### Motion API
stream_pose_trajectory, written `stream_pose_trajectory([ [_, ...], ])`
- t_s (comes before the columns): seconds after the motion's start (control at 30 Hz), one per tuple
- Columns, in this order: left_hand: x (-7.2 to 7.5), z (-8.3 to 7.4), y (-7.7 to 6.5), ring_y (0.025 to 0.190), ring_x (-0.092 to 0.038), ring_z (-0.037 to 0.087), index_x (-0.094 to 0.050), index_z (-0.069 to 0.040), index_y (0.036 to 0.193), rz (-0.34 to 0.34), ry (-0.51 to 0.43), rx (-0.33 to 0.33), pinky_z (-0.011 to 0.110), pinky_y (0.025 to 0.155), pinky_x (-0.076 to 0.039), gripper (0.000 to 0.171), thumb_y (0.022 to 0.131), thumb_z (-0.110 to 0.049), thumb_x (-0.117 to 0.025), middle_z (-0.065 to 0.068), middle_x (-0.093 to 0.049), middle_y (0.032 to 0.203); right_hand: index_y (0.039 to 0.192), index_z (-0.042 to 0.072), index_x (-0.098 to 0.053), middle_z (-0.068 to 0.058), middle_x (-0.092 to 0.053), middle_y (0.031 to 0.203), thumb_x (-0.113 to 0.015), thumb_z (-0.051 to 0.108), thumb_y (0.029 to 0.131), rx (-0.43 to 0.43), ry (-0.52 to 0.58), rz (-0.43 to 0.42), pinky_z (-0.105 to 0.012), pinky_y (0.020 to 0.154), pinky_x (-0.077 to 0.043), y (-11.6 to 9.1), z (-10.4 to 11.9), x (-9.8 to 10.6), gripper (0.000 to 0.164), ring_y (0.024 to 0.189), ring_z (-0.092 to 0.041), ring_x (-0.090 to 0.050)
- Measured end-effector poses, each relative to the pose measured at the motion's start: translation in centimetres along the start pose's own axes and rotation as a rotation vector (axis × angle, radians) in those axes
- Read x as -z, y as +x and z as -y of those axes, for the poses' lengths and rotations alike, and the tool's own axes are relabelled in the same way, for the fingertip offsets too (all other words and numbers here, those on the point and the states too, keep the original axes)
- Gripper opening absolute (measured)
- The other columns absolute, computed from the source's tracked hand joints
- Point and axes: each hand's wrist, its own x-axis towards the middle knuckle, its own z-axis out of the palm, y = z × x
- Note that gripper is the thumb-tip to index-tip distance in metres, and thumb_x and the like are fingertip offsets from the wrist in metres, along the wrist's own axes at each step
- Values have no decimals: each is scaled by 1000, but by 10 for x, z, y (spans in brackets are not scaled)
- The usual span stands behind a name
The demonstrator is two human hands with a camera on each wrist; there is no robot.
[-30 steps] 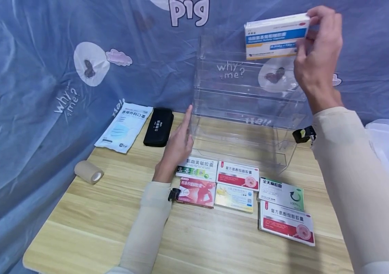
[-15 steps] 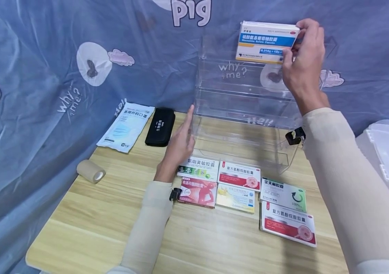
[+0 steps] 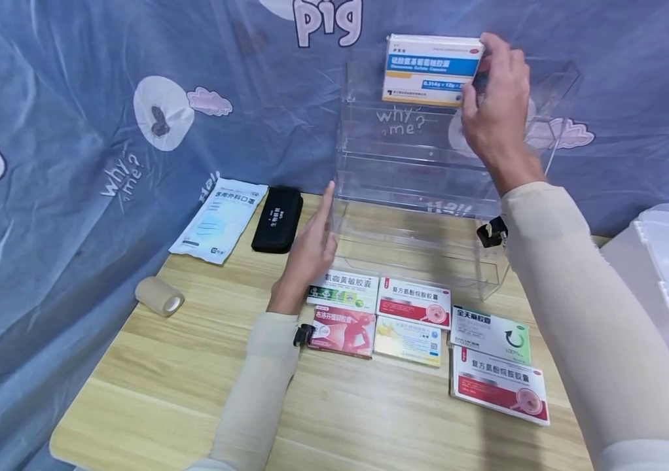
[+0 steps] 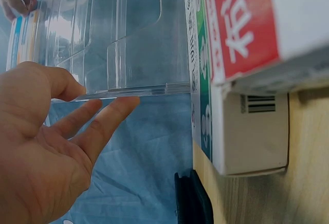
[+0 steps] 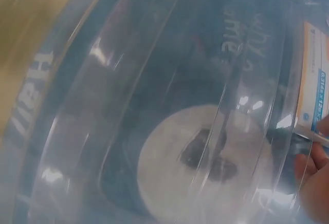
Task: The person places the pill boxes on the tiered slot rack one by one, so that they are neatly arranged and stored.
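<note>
Shelving, probably: white-blue carton [image 3: 431, 70] pinched by right hand [image 3: 498, 108], clear plastic rack's [image 3: 419, 175] left edge touched by straight-fingered left hand [image 3: 309, 247]; lowering's needed.

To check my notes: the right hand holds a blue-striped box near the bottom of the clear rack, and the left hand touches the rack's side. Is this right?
Not quite: the head view shows the right hand holding the blue-striped box near the top of the clear rack, not near its bottom. The left hand does touch the rack's side.
</note>
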Motion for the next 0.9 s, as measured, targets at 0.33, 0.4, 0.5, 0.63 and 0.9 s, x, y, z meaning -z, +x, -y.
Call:
stream_pose_trajectory([
  [0.33,0,-2,2,142,-39,20,1,-39,156,-3,15,-16,42,106,-45,93,93,1,-52,-13,-17,163,157,34,-2,-11,-51,138,-53,19,96,32,-68,271,-43,112,-21,2,19,-7,81,129,-28,-45],
  [0.4,-1,-2,1,142,-39,20,1,-39,156,1,20,-11,41,107,-45,92,93,1,-52,-13,-17,163,157,34,2,-12,-51,139,-53,19,96,34,-78,305,-45,111,-21,3,21,-8,84,129,-28,-46],
  [0.5,-1,-3,1,141,-40,21,2,-40,156,5,21,1,42,107,-45,93,93,1,-53,-12,-18,163,157,33,4,-13,-51,139,-53,17,95,38,-86,318,-46,111,-21,3,23,-9,86,129,-29,-47],
  [0.63,-1,-5,1,139,-43,22,2,-42,156,4,22,11,43,104,-47,94,92,1,-54,-12,-19,163,157,30,5,-14,-52,137,-52,14,93,50,-95,310,-47,111,-22,2,22,-9,87,127,-31,-47],
  [0.9,-1,-5,1,136,-47,23,1,-42,156,-3,6,14,42,99,-50,94,93,1,-54,-9,-21,163,156,32,11,-12,-51,140,-55,11,92,33,-109,338,-45,115,-19,2,23,-10,94,130,-30,-45],
])
